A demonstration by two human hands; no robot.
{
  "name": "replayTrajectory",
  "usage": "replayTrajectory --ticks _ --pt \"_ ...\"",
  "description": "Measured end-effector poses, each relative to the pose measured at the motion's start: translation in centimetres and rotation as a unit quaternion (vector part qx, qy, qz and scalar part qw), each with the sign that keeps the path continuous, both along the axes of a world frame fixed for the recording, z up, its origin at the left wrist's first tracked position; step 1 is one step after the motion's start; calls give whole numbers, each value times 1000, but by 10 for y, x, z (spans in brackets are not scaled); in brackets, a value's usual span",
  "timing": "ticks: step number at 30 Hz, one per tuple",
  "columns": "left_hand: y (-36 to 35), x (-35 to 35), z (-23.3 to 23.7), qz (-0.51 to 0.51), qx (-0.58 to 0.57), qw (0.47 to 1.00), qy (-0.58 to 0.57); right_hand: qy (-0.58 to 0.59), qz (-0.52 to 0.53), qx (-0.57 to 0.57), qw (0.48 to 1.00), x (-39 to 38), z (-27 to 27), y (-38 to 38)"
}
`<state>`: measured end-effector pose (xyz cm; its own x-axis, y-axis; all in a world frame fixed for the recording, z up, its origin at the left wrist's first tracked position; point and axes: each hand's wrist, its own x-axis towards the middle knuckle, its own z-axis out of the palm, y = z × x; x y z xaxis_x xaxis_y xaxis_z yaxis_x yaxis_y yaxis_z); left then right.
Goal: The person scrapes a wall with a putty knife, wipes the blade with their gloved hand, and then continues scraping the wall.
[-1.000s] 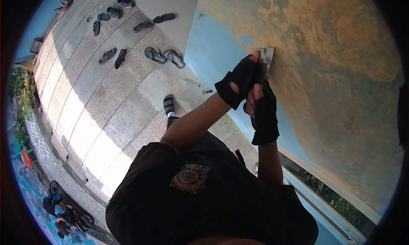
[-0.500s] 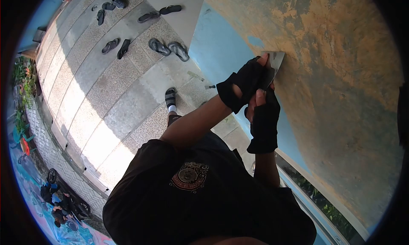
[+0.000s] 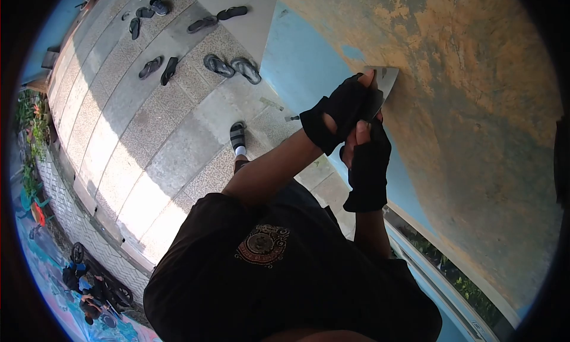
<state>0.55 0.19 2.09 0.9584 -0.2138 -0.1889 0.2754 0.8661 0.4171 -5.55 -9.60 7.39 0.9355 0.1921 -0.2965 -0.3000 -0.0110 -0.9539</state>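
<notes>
A scraper (image 3: 386,82) with a wide metal blade has its edge against the wall (image 3: 451,134), where yellowish paint is patchy and worn. My left hand (image 3: 343,111), in a black fingerless glove, is closed on the scraper close to the blade, with fingertips on the metal. Just below it, my right hand (image 3: 368,164), gloved the same way, is closed around the handle end, thumb up. Most of the handle is hidden by the two hands.
Several sandals (image 3: 231,68) lie scattered on the paved floor (image 3: 172,146). A small dark-handled tool (image 3: 291,118) lies at the wall's foot. A person (image 3: 89,300) is beside a bicycle (image 3: 122,295) at lower left. Plants (image 3: 38,125) line the far left edge.
The view has shifted slightly. Both hands keep their grip on the scraper, and its blade remains at nearly the same spot on the wall.
</notes>
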Motion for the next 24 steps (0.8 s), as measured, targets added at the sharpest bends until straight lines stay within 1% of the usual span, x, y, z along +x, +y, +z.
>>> replayTrajectory --ticks 1,3,6,7,8,10,11,12,13,15,16,17,18,19,20,21,22,23,24 --pt "6 3 -4 -7 -21 1000 -4 0 -2 -1 1000 3 0 3" --pt "10 4 -7 -13 -29 1000 1 45 10 -44 998 9 2 6" --pt "4 1 1 -9 -37 999 -13 25 -8 -38 999 2 2 -6" --pt "4 2 6 8 -1 1000 -18 21 -19 40 999 2 5 -4" --pt "3 1 9 21 32 999 -16 21 -18 41 999 5 6 1" --pt "13 4 8 32 9 999 -16 -40 4 -92 995 13 13 16" --pt "16 5 4 13 -15 1000 2 -10 19 -73 997 16 9 16" --pt "18 7 3 -3 -36 999 18 -9 19 -74 997 12 7 11" --pt "15 4 5 8 -42 999 -16 -9 11 -48 999 9 5 9" --pt "6 -2 13 8 -19 1000 -7 -25 -15 -10 1000 3 3 5" --pt "7 -1 15 9 2 1000 5 -27 -12 -7 1000 7 3 9" --pt "10 1 15 13 37 999 -18 -32 -5 -41 999 9 5 11" --pt "14 4 11 10 36 999 -17 -36 -1 -76 996 10 8 14" --pt "16 5 6 14 0 1000 -18 -10 8 -58 998 13 8 17" --pt "16 6 3 20 -35 999 -21 -8 8 -61 998 10 9 13" --pt "12 9 6 18 -41 999 3 -16 8 -72 997 10 9 10" --pt "7 6 8 19 -40 999 3 -18 9 -85 996 5 11 7" --pt "4 3 10 25 -23 999 -6 -5 -1 -34 999 3 15 8" --pt "5 3 13 30 -6 999 -14 -7 0 -32 999 5 16 13"
